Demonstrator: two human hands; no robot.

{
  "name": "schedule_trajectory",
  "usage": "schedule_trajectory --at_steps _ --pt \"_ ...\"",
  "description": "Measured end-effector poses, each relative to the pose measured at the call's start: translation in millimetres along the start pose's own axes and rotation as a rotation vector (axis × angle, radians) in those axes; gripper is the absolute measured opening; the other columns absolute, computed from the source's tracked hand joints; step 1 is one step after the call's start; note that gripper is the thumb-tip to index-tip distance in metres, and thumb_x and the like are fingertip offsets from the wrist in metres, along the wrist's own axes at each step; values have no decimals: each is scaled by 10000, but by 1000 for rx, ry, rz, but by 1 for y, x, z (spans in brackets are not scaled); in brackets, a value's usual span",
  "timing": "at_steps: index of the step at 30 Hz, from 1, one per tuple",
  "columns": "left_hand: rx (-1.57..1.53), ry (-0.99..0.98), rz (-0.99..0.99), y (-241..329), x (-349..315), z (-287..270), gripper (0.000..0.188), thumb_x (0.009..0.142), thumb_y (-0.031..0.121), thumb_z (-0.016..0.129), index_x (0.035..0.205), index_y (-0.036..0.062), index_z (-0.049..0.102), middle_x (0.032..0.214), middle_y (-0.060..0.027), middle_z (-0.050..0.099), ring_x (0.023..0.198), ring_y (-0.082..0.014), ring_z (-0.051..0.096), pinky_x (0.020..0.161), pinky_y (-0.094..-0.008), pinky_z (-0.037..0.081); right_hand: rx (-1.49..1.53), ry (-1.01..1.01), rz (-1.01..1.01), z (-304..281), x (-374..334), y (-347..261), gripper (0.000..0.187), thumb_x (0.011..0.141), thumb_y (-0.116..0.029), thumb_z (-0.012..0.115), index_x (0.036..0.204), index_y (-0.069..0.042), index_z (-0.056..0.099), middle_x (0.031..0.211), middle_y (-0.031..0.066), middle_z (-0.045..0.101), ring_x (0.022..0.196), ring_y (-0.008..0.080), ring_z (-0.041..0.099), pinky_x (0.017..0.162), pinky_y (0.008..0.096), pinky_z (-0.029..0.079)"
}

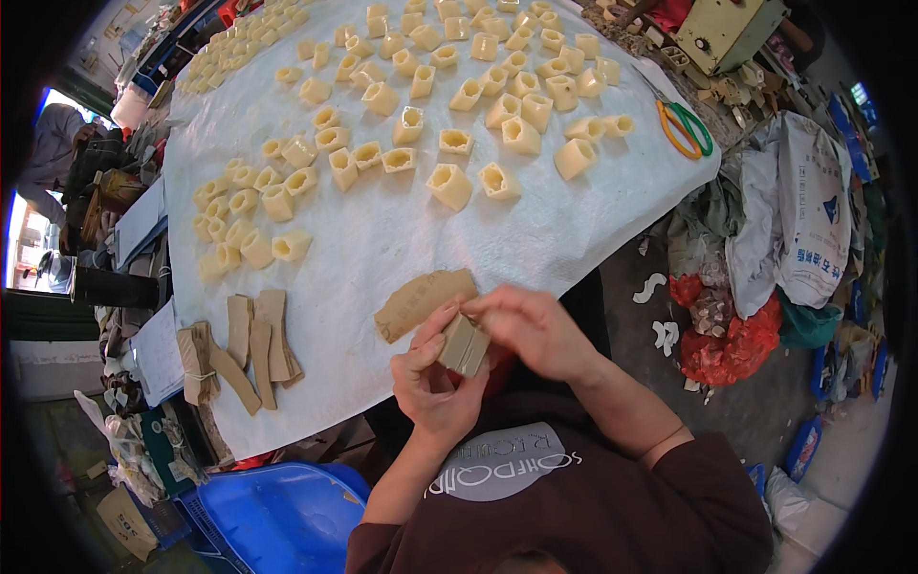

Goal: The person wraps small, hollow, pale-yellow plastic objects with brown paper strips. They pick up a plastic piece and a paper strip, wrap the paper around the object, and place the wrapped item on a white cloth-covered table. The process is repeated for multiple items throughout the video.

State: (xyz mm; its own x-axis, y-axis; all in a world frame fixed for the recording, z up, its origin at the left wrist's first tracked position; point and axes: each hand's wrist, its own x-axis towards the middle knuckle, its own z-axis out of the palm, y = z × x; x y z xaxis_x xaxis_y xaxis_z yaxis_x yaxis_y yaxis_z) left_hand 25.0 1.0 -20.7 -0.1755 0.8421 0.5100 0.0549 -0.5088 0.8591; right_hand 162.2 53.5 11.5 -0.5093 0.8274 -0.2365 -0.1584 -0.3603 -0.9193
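Observation:
My left hand (435,387) is wrapped round a small tan block (465,346) with lines running across its face, perhaps stacked or folded strips. Fingertips of my right hand (540,330), slightly blurred, close on the upper edge of that block. Just beyond my left hand a flat brown piece (421,302) with curved edges and faint print lies on the white table cover. Further left on the cover are several loose tan strips (272,330) and a tied bundle of strips (198,362).
Many hollow cream-coloured pieces (449,185) stand and lie over the white-covered table (373,230). Scissors (685,130) with orange and green handles rest at the right edge. Below left is a blue plastic chair (277,517); red bags (732,344) lie on the floor at right.

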Motion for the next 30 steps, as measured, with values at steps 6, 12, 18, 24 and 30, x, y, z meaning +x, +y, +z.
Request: schedule_trajectory --at_steps 6,12,18,24,30 --pt "-87 11 -86 6 5 -2 522 695 -123 654 1047 85 330 1216 -261 441 1132 -369 481 900 -412 460 -409 122 -349 9 -5 -2 373 807 -144 609 1149 -24 522 1014 57 548 839 125 538 730 252 440" --pt "-1 -74 -8 12 1 0 487 712 -96 659 1041 75 343 1206 -269 454 1125 -337 491 897 -405 463 -430 -26 -333 4 -6 -15 448 692 -163 759 1079 -32 576 974 45 521 848 110 544 669 231 473" --pt "-52 -63 -84 10 -2 2 499 688 -139 645 1039 70 358 1192 -264 474 1122 -330 496 909 -403 448 -200 -73 -265 -6 0 -5 302 779 -122 680 1039 -5 582 956 63 553 800 106 594 632 219 488" --pt "-217 50 -378 14 7 -10 469 687 -64 669 1018 72 366 1199 -242 481 1100 -282 512 901 -368 444 29 -48 -222 -14 3 6 281 865 -142 558 1116 -17 536 1063 79 580 879 112 551 725 256 471" --pt "-640 174 -560 16 11 -14 523 677 65 747 1055 71 385 1175 -150 487 1047 -263 536 883 -381 476 -391 -111 -538 -5 5 6 517 838 -405 576 1200 -45 494 1159 116 495 1116 215 435 940 362 343"
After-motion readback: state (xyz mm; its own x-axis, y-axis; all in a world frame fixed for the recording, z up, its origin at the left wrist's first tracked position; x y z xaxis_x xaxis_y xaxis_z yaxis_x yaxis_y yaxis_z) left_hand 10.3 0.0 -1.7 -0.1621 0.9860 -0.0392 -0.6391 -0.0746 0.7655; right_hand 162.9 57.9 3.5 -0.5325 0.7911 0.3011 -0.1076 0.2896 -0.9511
